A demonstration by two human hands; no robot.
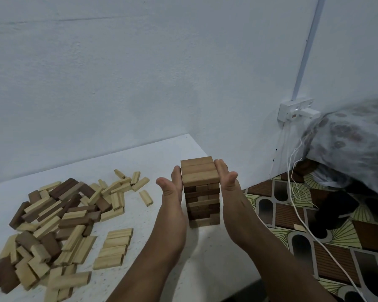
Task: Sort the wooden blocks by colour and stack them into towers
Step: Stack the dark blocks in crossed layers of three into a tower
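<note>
While the white speckled table [153, 240] is running back to a pale blue-white wall [118, 73], a tower [202, 192] of mid-brown wooden blocks is standing close to the table's right edge, roughly level with its far right corner. Both hands are flanking the tower's upper part: the left hand [172, 188] is lying along its left face and the right hand [226, 182] along its right face, with the fingers [219, 168] of each held straight and together, flat palms turned inward and thumbs spread away. They are pressing or steadying rather than curling round anything; whether the palms are actually touching the wood I cannot tell.

Well to the left, a loose heap [52, 219] of pale and dark brown blocks is sprawling across the table towards its left and near edges, and a short row of pale blocks [115, 247] is lying flat between the heap and the left forearm. One pale block [146, 197] is lying alone between heap and tower.

Beyond the right edge, a patterned floor [325, 236] is showing, with a white cable [303, 223] trailing over it from a wall socket [295, 110]. A patterned fabric mass [354, 144] is filling the right side. Bare table is lying open in front of the tower, between the forearms.
</note>
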